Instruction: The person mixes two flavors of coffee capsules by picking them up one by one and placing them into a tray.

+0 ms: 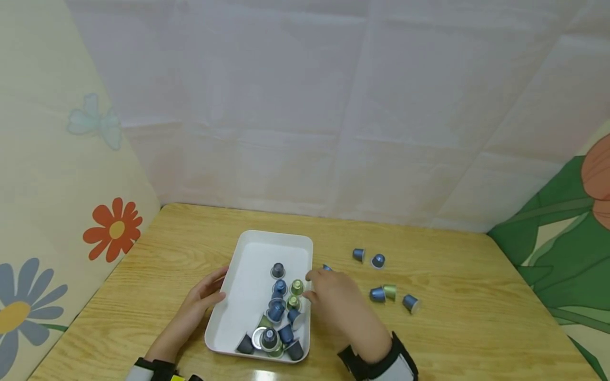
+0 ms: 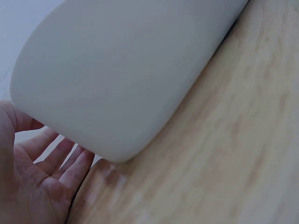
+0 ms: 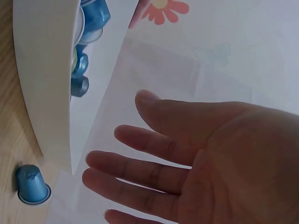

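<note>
A white tray (image 1: 252,259) stands on the table, holding several coffee capsules in dark grey, blue and green, mostly along its right side and near end. My left hand (image 1: 202,296) touches the tray's left side, thumb and fingers spread apart. In the left wrist view, the fingers (image 2: 58,149) reach to the tray's outer wall (image 2: 107,84), which hides some of the tips. Over the tray's right rim is my right hand (image 1: 335,296); the right wrist view shows its fingers (image 3: 140,163) extended and holding nothing. Just past this hand, a blue capsule (image 1: 326,268) lies partly hidden.
Right of the tray, loose capsules lie on the wooden table (image 1: 452,286): two blue ones (image 1: 358,254) farther back, a blue (image 1: 377,295) and a green capsule (image 1: 389,291) side by side, another blue capsule (image 1: 411,303) farther right. A pale cloth (image 1: 286,106) hangs behind the table.
</note>
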The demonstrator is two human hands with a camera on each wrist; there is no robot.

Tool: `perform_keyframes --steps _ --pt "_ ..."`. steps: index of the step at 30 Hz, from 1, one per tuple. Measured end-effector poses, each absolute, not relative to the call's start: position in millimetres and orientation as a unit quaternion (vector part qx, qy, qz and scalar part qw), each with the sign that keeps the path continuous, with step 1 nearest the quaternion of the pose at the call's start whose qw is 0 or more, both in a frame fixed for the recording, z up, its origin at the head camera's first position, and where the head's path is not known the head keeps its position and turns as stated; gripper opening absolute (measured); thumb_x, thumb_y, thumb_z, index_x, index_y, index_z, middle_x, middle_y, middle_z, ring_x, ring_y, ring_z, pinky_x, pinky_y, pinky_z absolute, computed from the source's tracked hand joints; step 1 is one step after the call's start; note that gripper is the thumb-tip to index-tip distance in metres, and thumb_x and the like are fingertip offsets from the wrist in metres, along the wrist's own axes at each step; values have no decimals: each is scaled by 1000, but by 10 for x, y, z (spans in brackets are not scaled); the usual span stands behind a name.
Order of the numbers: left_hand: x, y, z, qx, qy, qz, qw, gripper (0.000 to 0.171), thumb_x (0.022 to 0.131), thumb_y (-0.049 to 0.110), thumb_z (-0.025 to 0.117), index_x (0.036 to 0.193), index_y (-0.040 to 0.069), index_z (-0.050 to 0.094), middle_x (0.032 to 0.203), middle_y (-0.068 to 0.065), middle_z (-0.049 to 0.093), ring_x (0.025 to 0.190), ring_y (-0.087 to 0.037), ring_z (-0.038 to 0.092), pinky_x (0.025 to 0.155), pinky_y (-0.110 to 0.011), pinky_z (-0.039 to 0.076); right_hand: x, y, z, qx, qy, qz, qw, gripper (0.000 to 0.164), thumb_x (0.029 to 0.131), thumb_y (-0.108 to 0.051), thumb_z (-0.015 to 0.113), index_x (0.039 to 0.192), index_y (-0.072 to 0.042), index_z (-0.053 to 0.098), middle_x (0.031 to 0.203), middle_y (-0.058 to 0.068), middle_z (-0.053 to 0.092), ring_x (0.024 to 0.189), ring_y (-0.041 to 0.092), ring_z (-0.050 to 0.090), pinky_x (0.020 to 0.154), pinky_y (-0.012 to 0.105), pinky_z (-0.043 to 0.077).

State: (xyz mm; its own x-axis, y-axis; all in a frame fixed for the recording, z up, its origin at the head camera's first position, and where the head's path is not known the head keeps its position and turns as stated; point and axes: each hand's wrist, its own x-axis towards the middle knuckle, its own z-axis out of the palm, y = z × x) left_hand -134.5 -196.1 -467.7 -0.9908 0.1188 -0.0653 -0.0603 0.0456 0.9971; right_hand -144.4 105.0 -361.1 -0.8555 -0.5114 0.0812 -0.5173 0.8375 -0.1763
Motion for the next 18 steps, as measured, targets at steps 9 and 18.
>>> perform_keyframes --steps 9,18 --pt "-1354 -1963 -4683 12 717 693 76 59 97 8 57 151 0 36 154 -19 36 139 -37 33 93 -19 42 -1545 1233 -3554 199 -975 95 -30 33 84 -16 79 112 -1 68 101 13 68 93 31 65 81 44 53" --pt "-1347 -1966 -4682 18 716 694 78 59 97 8 57 151 -1 35 155 -20 35 139 -38 33 93 -19 42 -1585 1384 -3480 143 -981 104 -80 38 86 -19 77 119 -4 67 117 14 68 106 34 64 86 48 52"
